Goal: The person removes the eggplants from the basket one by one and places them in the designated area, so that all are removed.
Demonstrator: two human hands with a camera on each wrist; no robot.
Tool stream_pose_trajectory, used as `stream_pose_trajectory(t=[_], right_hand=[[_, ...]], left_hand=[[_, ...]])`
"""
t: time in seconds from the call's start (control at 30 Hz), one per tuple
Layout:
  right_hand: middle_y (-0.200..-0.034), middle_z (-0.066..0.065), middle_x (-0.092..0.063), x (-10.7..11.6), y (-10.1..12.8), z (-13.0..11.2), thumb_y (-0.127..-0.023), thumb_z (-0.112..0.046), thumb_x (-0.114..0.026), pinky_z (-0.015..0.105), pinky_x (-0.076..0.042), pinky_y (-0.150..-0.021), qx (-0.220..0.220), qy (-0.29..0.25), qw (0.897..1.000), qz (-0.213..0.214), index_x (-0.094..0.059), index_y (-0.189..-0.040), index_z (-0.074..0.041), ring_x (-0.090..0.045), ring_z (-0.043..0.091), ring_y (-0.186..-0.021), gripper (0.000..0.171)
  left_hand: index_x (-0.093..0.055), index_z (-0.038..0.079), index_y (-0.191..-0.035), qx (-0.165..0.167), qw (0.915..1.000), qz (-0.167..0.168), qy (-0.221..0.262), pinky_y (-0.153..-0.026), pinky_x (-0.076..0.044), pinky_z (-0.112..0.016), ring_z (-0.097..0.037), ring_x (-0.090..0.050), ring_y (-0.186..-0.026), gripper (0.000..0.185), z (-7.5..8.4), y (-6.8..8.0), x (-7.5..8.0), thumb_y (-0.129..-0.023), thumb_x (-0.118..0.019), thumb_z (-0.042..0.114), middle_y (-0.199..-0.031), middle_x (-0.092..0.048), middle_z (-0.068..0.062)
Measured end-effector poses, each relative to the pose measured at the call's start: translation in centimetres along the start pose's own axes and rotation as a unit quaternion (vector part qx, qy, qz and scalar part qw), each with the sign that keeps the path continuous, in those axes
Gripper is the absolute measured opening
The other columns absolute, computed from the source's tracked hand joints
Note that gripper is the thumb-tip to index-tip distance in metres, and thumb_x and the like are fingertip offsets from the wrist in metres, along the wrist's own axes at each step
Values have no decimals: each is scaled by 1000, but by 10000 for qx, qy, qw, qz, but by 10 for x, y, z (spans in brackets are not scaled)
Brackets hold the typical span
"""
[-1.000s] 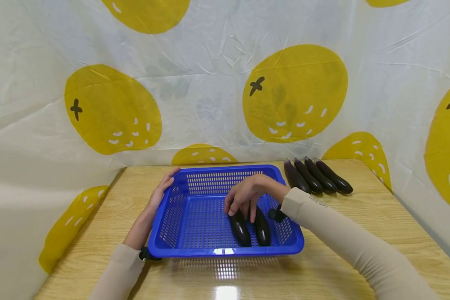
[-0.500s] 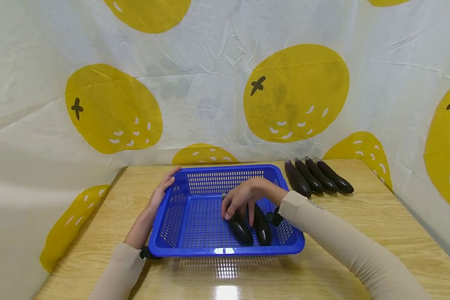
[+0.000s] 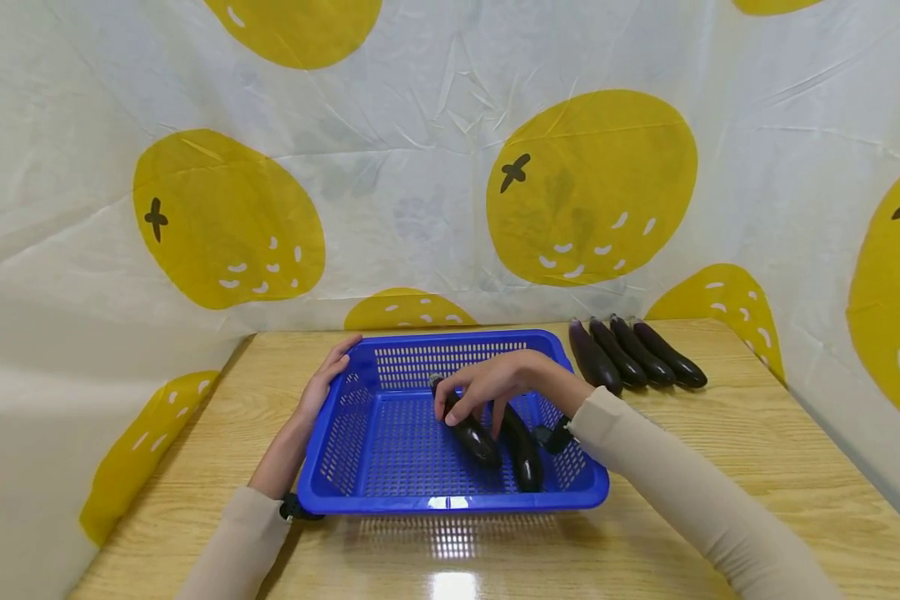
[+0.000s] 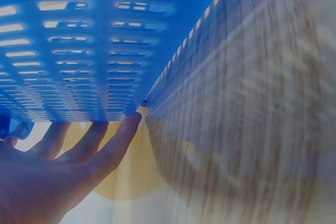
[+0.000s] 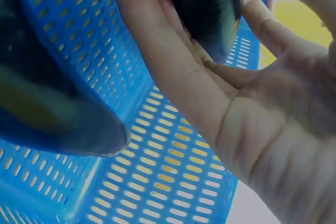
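A blue plastic basket [image 3: 365, 504] with slotted walls stands on the table. Inside it lie two dark, glossy eggplants. My right hand [image 3: 495, 379] reaches over the basket's right side and grips the left eggplant [image 3: 480, 444] from above, thumb and fingers around it. That eggplant slants, its stem end toward the back left. The second eggplant [image 3: 523, 458] lies apart, along the basket's right side; in the right wrist view this eggplant [image 5: 58, 103] shows at the left. My left hand [image 3: 321, 387] rests against the basket's left side near the back corner, its fingers [image 4: 118, 142] extended along the outer wall.
Several more eggplants [image 3: 648, 358] lie side by side on the wooden table [image 3: 735, 433], behind and right of the basket. A white cloth [image 3: 420, 208] printed with yellow fruit hangs behind the table and along its sides.
The gripped eggplant has shifted left and toward the back of the basket with my right hand, turning more slanted and away from the other one. My left hand and the basket have stayed put.
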State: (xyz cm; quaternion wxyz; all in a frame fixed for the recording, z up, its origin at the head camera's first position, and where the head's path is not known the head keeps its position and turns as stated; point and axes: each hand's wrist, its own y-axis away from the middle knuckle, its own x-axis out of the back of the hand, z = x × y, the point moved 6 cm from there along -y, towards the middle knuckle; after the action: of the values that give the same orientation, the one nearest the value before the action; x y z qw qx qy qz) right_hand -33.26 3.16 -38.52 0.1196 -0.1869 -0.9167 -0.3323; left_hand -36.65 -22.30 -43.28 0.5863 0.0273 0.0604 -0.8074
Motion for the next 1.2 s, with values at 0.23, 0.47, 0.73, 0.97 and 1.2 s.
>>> stream_pose_trajectory(t=[0.23,0.47,0.73,0.97,1.2], right_hand=[[-116,8,-55,4,13,-7,-97,-25,-73,47,-62,-81,477,-19,9981,382,-60,-132,-14,-59,22,-97,39],[-102,8,-57,11,31,-15,-91,-20,-79,54,-59,-82,1081,102,9914,724,-60,-129,-22,-55,22,-89,42],[-118,8,-57,13,49,-17,-92,-19,-77,49,-55,-81,1608,311,9813,1006,-61,-130,-24,-53,25,-94,41],[-143,0,-54,19,67,-16,-95,-25,-75,49,-49,-105,1882,296,9701,1505,-62,-135,-26,-50,25,-129,42],[-157,-3,-45,22,90,-14,-97,-21,-70,46,-50,-102,2114,161,9626,1686,-57,-144,-35,-55,28,-131,50]], left_hand=[[-19,17,-165,-22,10000,20,4,-106,-44,-22,-9,-46,-132,52,0,0,0,-114,-25,25,-166,-24,-9],[-14,11,-166,-93,10000,-5,-22,-105,-44,-22,-7,-47,-131,55,0,0,0,-114,-25,24,-165,-25,-9],[-15,12,-166,-91,9999,-33,71,-104,-46,-22,-8,-47,-132,54,0,1,0,-114,-25,25,-166,-25,-10],[-12,10,-166,-69,10000,-18,-38,-105,-44,-21,-8,-44,-133,55,0,0,0,-114,-25,24,-168,-21,-11],[-12,10,-166,-81,10000,-5,-12,-105,-45,-21,-7,-46,-131,55,0,0,0,-114,-25,24,-167,-22,-12]])
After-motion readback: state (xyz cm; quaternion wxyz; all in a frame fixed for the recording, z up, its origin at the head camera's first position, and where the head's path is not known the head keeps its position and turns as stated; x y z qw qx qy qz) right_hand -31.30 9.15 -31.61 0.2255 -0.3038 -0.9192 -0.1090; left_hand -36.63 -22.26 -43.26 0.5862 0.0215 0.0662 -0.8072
